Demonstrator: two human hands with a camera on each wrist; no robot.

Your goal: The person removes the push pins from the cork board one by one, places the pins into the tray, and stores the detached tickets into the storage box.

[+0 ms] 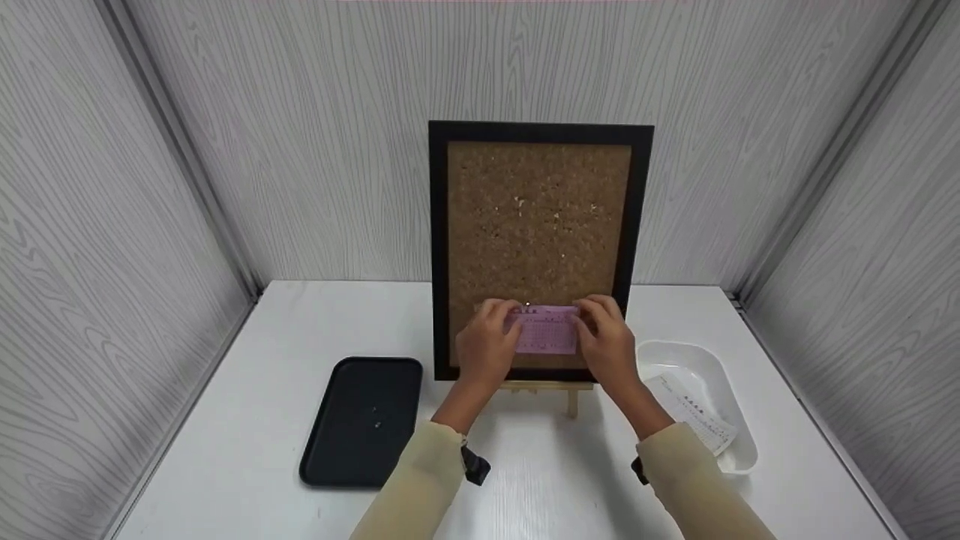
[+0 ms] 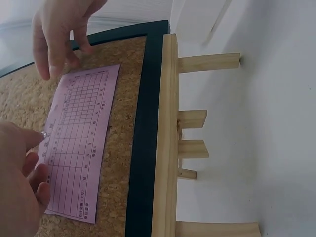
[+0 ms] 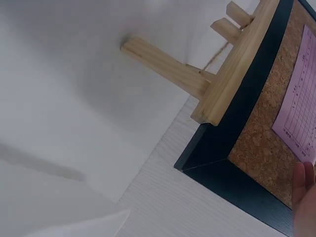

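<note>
A pink printed slip [image 1: 547, 330] lies flat against the lower part of a black-framed cork board [image 1: 538, 225]. At its upper edge is a small clear push pin [image 2: 45, 134]. A fingertip of my left hand [image 1: 487, 341] touches that pin, and the other fingers of this hand are bent beside the slip's left end. My right hand [image 1: 606, 341] is at the slip's upper right corner, its fingertips against the board and thumb spread apart from them. In the right wrist view only part of the right hand [image 3: 305, 202] shows, beside the slip's corner.
A wooden easel [image 2: 169, 128] holds up the board. Left of it lies a black tray [image 1: 360, 427] with a couple of small clear pins. On the right a white bin [image 1: 739, 420] holds a white printed slip [image 1: 690, 412]. Pale panels [image 1: 337, 150] enclose the white table.
</note>
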